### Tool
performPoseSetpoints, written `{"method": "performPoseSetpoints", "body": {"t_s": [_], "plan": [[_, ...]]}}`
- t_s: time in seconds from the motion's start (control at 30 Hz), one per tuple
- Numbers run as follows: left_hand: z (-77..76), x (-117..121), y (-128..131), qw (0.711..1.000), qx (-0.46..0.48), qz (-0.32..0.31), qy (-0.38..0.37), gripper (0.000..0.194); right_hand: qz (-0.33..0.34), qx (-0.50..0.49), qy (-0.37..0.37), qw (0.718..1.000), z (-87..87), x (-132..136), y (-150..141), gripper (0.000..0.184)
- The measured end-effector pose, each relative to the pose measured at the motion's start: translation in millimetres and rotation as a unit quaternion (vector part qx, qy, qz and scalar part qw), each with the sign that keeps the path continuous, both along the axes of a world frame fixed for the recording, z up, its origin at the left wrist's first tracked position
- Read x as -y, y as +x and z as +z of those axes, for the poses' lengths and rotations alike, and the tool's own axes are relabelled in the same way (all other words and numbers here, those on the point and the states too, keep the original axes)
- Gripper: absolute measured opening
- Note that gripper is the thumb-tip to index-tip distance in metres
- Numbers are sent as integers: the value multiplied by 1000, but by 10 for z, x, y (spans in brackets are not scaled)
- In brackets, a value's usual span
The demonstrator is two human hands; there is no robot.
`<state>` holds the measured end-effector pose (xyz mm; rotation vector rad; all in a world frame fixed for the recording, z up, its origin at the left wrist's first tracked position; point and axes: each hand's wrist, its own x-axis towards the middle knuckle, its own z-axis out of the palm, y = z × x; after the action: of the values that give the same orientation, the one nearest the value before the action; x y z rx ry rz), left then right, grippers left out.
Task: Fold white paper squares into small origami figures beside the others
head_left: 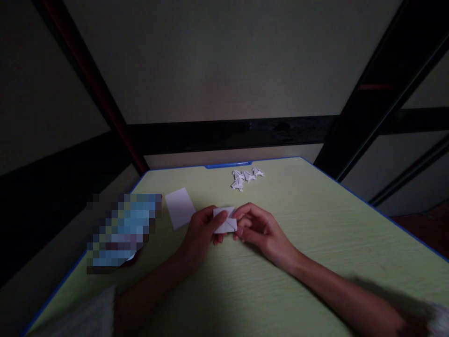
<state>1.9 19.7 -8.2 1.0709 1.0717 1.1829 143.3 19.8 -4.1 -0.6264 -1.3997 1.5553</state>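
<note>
A small folded piece of white paper (229,226), with diagonal crease lines on its face, is held just above the table in front of me. My left hand (203,229) grips it from the left, thumb pressed flat on top and fingers curled underneath. At its right edge is my right hand (261,229), index finger by the upper corner and thumb by the lower one, both bent in against the paper. Past my hands, several small white origami figures (248,176) with pointed bodies and legs sit clustered together. Flat white paper (179,208) lies left of my left hand.
The pale green table (315,224) has a blue edge and a blue strip (228,164) at its far side. A pixelated bluish object (129,229) is at the left side of the table. Behind the table stands a panelled wall (224,61) with dark bands.
</note>
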Motion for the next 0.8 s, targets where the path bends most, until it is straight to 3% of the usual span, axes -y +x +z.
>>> {"method": "performPoseSetpoints", "body": {"t_s": [0.43,0.8], "plan": [[14,29,17,995,-81,-19,48,24,-107,72,49,990,28,-38,13,7],[13,62,15,988,-133,-45,63,24,-143,34,-75,986,10,-41,-3,17]]}}
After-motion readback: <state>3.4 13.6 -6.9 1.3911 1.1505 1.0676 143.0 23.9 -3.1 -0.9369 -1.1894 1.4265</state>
